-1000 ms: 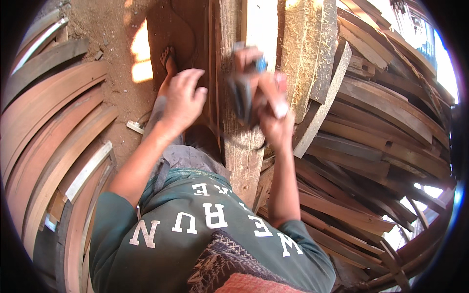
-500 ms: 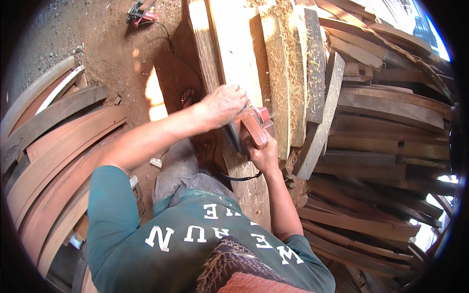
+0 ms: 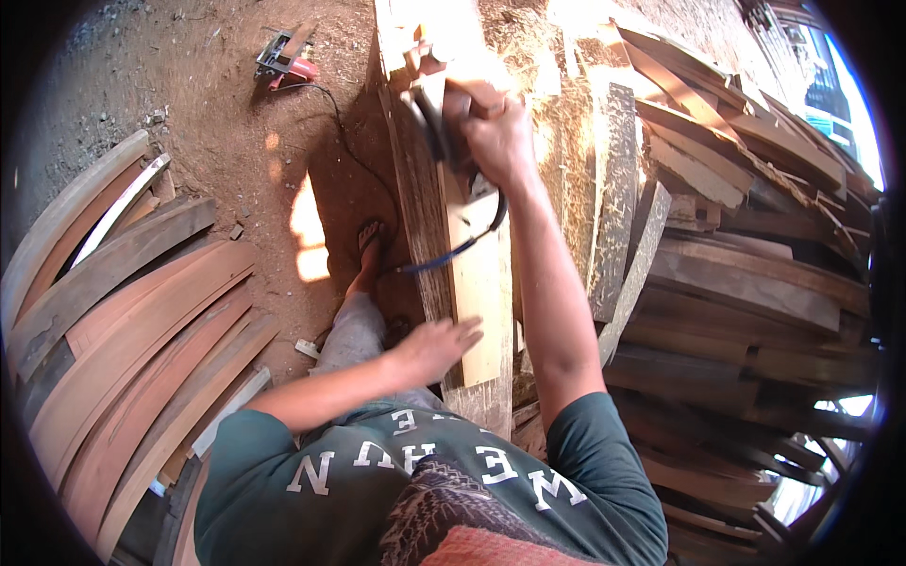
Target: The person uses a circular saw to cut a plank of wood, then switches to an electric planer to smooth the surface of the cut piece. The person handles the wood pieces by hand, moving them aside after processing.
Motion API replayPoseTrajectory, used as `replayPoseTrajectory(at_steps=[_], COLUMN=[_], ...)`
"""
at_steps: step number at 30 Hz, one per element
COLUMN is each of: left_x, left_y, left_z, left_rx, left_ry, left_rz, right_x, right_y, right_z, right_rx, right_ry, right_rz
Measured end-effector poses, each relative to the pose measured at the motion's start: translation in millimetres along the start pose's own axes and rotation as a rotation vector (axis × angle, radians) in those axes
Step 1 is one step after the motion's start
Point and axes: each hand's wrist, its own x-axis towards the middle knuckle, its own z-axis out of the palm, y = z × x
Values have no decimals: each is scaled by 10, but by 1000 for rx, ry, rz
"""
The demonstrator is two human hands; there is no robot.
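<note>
Planer held at the far end of a pale plank

The planer — dark-bodied, partly washed out by sun — is gripped by the right hand, fingers wrapped tight round its handle; its long axis is laid along the plank, nose pointed away from the person; a dark cord is looped back beside it. The plank is run lengthwise away from the body over a darker board; its near end is pressed by the left hand, fingers spread flat.
</note>
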Motion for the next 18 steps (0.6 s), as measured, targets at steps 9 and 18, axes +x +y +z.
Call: replayPoseTrajectory(at_steps=[9, 18], left_x=[-164, -223], left_y=[-164, -230], left_z=[195, 231], left_rx=[198, 67], left_ry=[-272, -253], left_rz=[-43, -76], right_x=[2073, -924], right_y=[569, 419], right_z=[27, 30], right_rx=[-248, -19], right_ry=[64, 75], right_rz=[-444, 7])
